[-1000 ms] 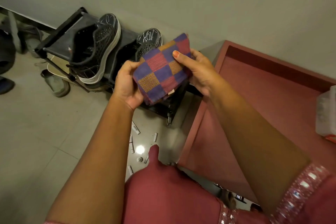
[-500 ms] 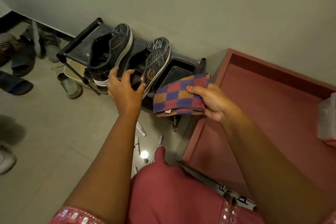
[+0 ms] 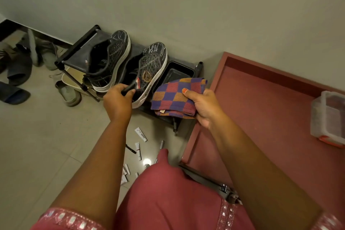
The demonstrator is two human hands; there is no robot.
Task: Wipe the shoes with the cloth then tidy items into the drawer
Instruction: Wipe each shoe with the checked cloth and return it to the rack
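Two black sneakers with white soles sit on a low black shoe rack (image 3: 78, 58) against the wall. My left hand (image 3: 117, 101) grips the heel of the right-hand sneaker (image 3: 149, 69). The other sneaker (image 3: 110, 58) leans beside it to the left. My right hand (image 3: 203, 106) holds a folded checked cloth (image 3: 175, 97) in purple, red and orange, just right of the held sneaker. The open red drawer (image 3: 261, 102) lies at the right.
Several small white tubes (image 3: 141, 134) and a black pen (image 3: 130, 149) are scattered on the tiled floor near my knee. A clear plastic box (image 3: 328, 117) sits in the drawer. Sandals and slippers (image 3: 67, 91) lie left of the rack. A black tray (image 3: 177, 73) sits on the rack.
My left hand let go of the cloth and took hold of the right-hand sneaker's heel. My right hand lowered the cloth to the right of the sneaker.
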